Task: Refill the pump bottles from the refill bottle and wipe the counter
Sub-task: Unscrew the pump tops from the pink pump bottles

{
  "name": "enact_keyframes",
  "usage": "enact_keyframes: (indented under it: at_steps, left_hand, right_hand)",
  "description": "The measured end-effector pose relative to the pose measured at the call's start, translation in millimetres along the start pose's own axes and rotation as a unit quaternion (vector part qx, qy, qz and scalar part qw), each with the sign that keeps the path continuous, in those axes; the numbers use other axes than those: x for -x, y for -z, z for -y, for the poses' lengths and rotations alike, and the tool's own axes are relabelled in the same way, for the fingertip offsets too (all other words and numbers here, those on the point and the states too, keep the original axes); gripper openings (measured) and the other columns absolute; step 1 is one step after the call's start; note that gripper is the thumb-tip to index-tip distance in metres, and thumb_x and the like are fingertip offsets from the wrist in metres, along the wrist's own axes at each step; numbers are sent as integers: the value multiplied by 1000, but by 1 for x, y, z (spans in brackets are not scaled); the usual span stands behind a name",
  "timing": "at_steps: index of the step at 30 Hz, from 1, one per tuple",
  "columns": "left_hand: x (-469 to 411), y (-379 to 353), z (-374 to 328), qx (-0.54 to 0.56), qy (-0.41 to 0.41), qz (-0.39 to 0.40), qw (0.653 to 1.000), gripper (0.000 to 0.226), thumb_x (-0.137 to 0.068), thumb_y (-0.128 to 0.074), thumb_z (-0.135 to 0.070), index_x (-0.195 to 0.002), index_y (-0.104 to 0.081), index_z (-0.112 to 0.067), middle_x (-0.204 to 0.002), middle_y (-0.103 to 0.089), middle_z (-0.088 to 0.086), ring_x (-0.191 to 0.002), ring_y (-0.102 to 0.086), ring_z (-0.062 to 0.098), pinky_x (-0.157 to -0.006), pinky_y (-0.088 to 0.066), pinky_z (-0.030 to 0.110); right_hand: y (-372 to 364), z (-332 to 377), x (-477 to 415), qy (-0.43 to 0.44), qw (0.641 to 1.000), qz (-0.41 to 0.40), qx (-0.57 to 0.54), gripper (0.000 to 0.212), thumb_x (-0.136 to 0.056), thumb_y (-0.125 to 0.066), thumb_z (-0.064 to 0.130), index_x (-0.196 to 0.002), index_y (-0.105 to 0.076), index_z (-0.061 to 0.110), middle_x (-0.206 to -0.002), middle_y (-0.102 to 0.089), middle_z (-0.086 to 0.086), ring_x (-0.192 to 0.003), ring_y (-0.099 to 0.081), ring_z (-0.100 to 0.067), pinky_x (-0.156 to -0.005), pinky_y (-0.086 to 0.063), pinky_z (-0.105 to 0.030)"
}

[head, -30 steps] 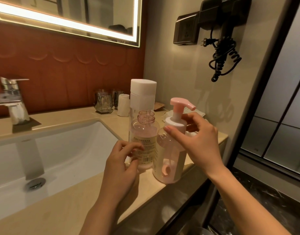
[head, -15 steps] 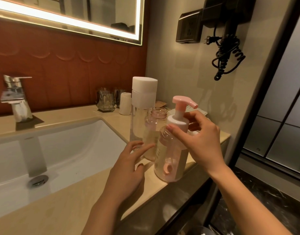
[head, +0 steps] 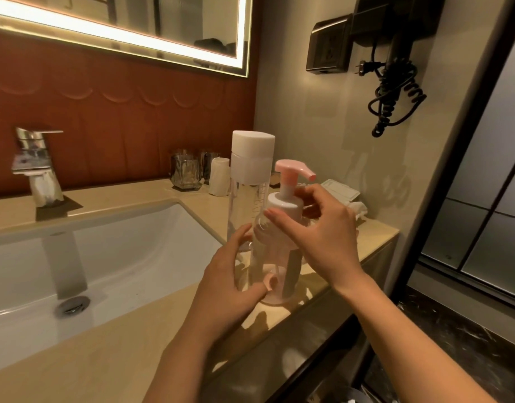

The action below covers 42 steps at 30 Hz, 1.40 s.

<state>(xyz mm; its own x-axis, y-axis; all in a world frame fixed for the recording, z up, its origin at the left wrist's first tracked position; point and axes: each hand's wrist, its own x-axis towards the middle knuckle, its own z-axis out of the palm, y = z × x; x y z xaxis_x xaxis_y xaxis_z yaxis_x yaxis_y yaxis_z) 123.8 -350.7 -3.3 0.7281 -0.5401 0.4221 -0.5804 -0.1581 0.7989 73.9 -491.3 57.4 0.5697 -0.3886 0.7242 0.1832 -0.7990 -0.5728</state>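
A clear pump bottle [head: 279, 257] with a pink pump head and white collar stands on the beige counter [head: 105, 344], near its right front edge. My left hand [head: 227, 280] grips the bottle's lower body, thumb across the front. My right hand [head: 323, 231] pinches the white collar from the right. Just behind stands a tall clear bottle [head: 250, 181] with a white cap. The small open-necked bottle seen earlier is hidden behind the pump bottle and my hands.
A white sink basin [head: 105, 257] with a chrome faucet [head: 38, 167] fills the left. Glass tumblers [head: 186, 173] and a white roll [head: 220, 177] stand at the back wall. A white packet [head: 337, 193] lies at the back right. A hair dryer [head: 396, 53] hangs on the wall.
My left hand let go of the small open-necked bottle, which ended up behind the pump bottle, and took hold of the pump bottle's body. My right hand stayed on the collar.
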Motion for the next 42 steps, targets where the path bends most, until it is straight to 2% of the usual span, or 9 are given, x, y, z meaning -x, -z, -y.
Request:
enact_keyframes:
  at_steps: [5, 9, 12, 18, 23, 28, 35, 38, 42]
  left_hand:
    - [0, -1, -3, 21, 18, -47, 999, 88, -65, -81, -42, -118, -14, -64, -106, -25, -47, -97, -35, -21, -85, -29, 3]
    - [-3, -2, -3, 38, 32, -83, 995, 84, -57, -87, -40, -107, -24, -64, -89, -39, -47, -82, -42, -30, -55, -36, -3]
    - [-3, -3, -4, 36, 32, -90, 995, 79, -57, -86, -41, -103, -26, -64, -88, -39, -45, -79, -44, -29, -54, -36, -3]
    - [-3, -2, 2, 17, 12, -92, 996, 87, -59, -85, -39, -120, -24, -52, -93, -38, -43, -80, -44, -21, -56, -35, -3]
    - [-4, -1, 6, 30, -5, -89, 996, 86, -58, -85, -40, -122, -27, -51, -97, -40, -42, -85, -45, -27, -61, -38, -4]
    - [-4, -2, 6, 36, -9, -85, 996, 87, -59, -84, -40, -124, -28, -49, -100, -42, -41, -88, -41, -32, -64, -37, -6]
    - [-6, -3, 7, 46, 9, -84, 995, 87, -58, -85, -42, -123, -28, -51, -94, -43, -42, -82, -46, -27, -58, -37, -4]
    - [-5, -3, 8, 39, 9, -83, 996, 86, -58, -84, -42, -122, -28, -51, -93, -40, -43, -80, -46, -26, -58, -37, -3]
    - [-5, -1, 9, 37, 0, -79, 996, 83, -60, -84, -38, -117, -27, -56, -95, -41, -43, -83, -41, -33, -61, -36, -5]
  right_hand:
    - [-20, 14, -1, 27, 1000, -4, 16, 54, -64, -64, 68, -98, -59, 27, -96, -65, 10, -83, -60, -6, -69, -56, -31]
    - [-27, 22, -2, 66, 994, -22, 90, 60, -62, -60, 78, -91, -57, 26, -90, -63, 9, -78, -55, -7, -66, -52, -31]
    - [-27, 27, -6, 73, 988, -28, 134, 60, -60, -60, 79, -88, -56, 26, -86, -60, 9, -78, -49, -7, -68, -44, -28]
    - [-28, 27, -13, -7, 998, 39, 38, 50, -59, -71, 67, -90, -54, 32, -92, -61, 11, -88, -58, -11, -74, -55, -34]
    - [-13, 22, -19, -37, 982, 156, -104, 47, -63, -77, 45, -101, -65, 20, -92, -64, 15, -86, -58, 2, -66, -44, -5]
    - [-9, 13, -21, -66, 951, 236, -190, 59, -68, -76, 43, -117, -63, 15, -114, -67, 2, -102, -62, -16, -85, -52, -30]
    - [-18, 34, -15, -52, 982, 175, -44, 88, -55, -65, 75, -123, -51, 21, -122, -56, 5, -107, -55, -13, -86, -52, -33]
    - [-24, 36, -15, -33, 995, 94, -10, 69, -57, -70, 65, -112, -54, 27, -109, -60, 10, -96, -57, -7, -80, -52, -25]
    - [-16, 30, -17, -32, 985, 133, -108, 53, -61, -74, 49, -105, -57, 25, -97, -63, 17, -90, -59, 2, -74, -48, -11]
